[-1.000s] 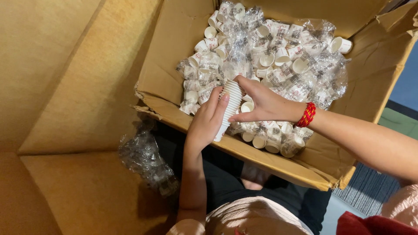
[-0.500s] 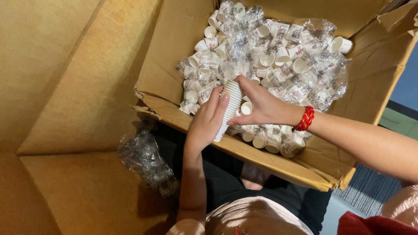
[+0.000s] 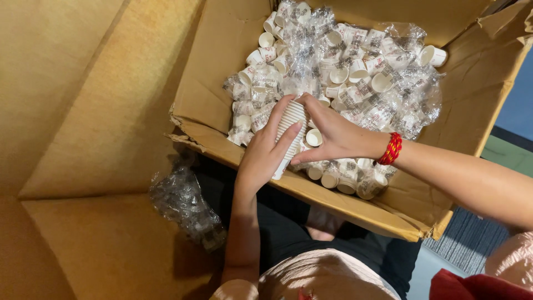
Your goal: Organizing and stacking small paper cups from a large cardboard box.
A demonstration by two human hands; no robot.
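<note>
Hands: two, left hand (image 3: 261,158) and right hand (image 3: 333,133). Stack of white cups (image 3: 290,125): one, held between both hands at the box's near edge. Cardboard box (image 3: 222,61): one. Loose and wrapped cups (image 3: 355,72) in the box: too many to count. Red bracelet (image 3: 391,149): one. Crumpled clear wrap (image 3: 186,205) outside the box: one.

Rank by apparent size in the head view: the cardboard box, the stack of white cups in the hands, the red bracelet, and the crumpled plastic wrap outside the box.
1. Cardboard box, by far the largest.
2. Crumpled plastic wrap.
3. Stack of white cups; it looks smaller than the wrap, though the hands hide part of it, so this is unsure.
4. Red bracelet, the smallest.
</note>
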